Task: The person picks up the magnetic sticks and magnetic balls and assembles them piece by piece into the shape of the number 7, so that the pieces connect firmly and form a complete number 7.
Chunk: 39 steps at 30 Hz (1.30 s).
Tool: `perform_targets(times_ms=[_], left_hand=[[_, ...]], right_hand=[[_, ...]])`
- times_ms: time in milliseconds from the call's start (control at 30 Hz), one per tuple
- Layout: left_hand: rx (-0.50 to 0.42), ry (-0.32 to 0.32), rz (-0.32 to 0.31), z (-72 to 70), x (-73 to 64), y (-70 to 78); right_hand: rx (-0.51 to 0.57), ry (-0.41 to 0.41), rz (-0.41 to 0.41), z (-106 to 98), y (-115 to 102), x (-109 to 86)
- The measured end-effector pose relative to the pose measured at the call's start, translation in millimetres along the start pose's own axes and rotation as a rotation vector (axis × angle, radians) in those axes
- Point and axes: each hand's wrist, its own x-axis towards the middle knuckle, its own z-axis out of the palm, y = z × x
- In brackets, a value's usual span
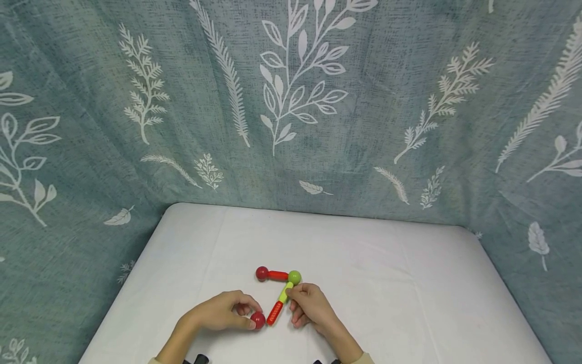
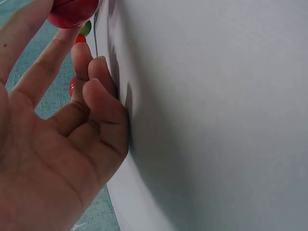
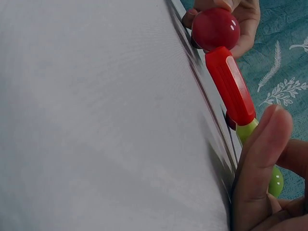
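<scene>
My left hand [image 1: 223, 311] pinches a red ball [image 1: 257, 320] between thumb and fingertips, low over the white table. In the left wrist view this red ball [image 2: 72, 13] shows at the top, with the other fingers bent below it. My right hand [image 1: 311, 305] pinches the yellow-green part of a two-coloured rod [image 1: 275, 313]. The red end of that rod points at the held ball and overlaps it in the right wrist view. At its far end the rod meets a green ball [image 1: 294, 277]. A short red rod [image 1: 278, 275] links the green ball to another red ball [image 1: 262, 273].
A white cloth [image 1: 364, 263] covers the table under the pieces. Behind and at both sides hangs a blue-green curtain [image 1: 227, 167] with white leaf prints. Dark wrist straps [image 1: 201, 359] show at the bottom edge.
</scene>
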Motion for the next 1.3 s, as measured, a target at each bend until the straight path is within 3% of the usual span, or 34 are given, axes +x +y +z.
perform_targets(times_ms=[367,967,1133,1300], left_hand=[[0.045,-0.036,-0.027,8.6,3.2,2.4],[0.026,-0.054,-0.08,15.1,7.6,10.7],[0.039,-0.068,-0.092,3.3,10.3,15.3],[0.058,0.012,-0.039,-19.5,17.5,20.2]], right_hand=[[0.003,-0.008,0.004,0,-1,-0.6],[-0.015,0.001,-0.008,1,-2,-0.4],[-0.009,-0.003,-0.008,1,-1,-0.7],[-0.007,-0.004,-0.009,1,0,-0.4]])
